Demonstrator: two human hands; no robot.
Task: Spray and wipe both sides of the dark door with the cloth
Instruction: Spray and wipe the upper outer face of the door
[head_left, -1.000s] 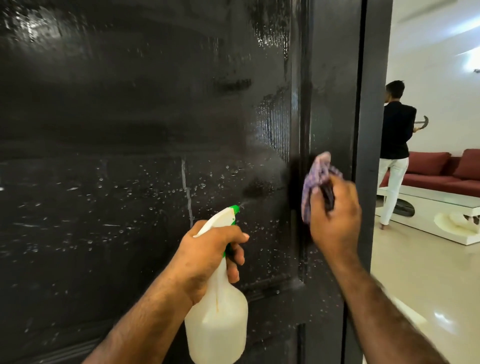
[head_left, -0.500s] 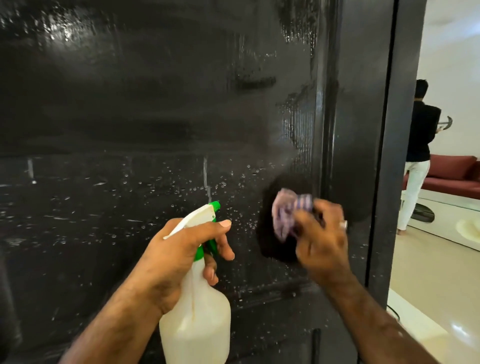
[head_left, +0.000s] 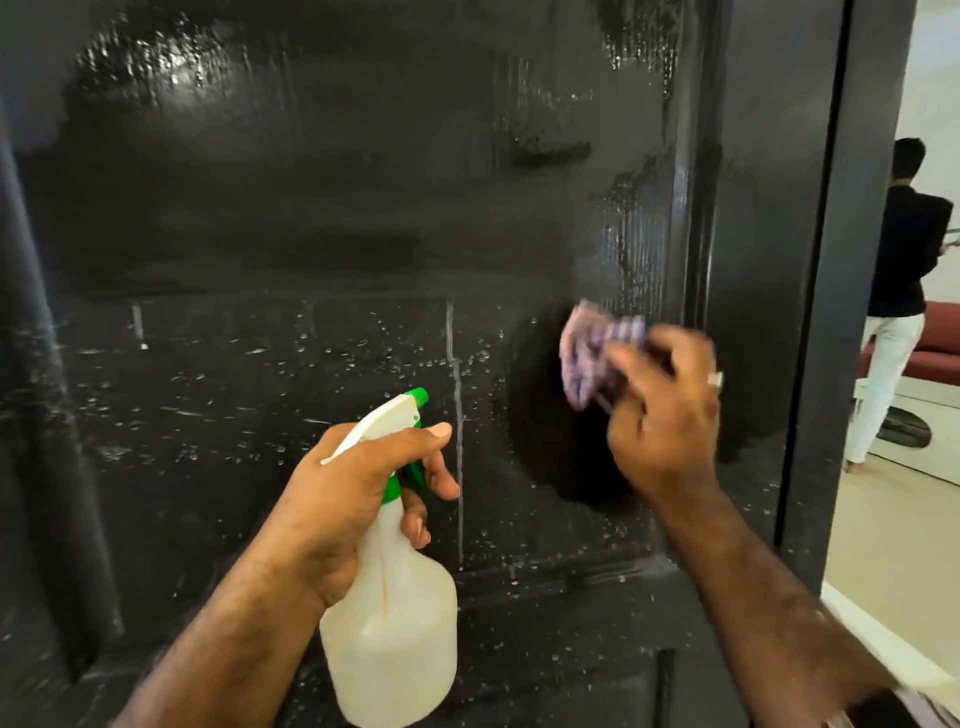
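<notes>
The dark door fills most of the view, its panel speckled with spray droplets and a few drip lines. My right hand grips a bunched purple checked cloth and presses it against the right part of the panel, where a wiped dark patch shows. My left hand holds a white spray bottle with a green nozzle by its neck, upright, nozzle facing the door, a little away from the surface.
The door's edge stands at the right. Beyond it, in a bright room, a person in a black top and white trousers stands by a red sofa and a white low table.
My right hand has carried the cloth from the door's right stile leftward onto the panel. The view has shifted left; the bottle hand keeps its hold.
</notes>
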